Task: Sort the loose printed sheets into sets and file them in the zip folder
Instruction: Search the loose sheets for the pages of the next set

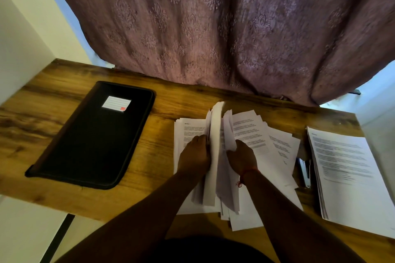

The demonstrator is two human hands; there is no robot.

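We see a wood-grain tabletop (149, 156) set against a mauve patterned curtain (213, 28) that hangs down to its far edge; pale walls (21, 49) flank it at both sides. The black zip folder (92, 136) lies flat and closed at the left, a white label (116, 103) on its cover. At centre, loose sheets (256, 134) are spread in an untidy pile. We note both hands over this pile: the left hand (193, 156) and the right hand (241, 156) each grip a bunch of sheets (215, 134) stood on edge between them — fingers curled round the paper. A stapler (305, 172) lies just right of the pile, beside a squared stack (346, 168) at the tabletop's right end.
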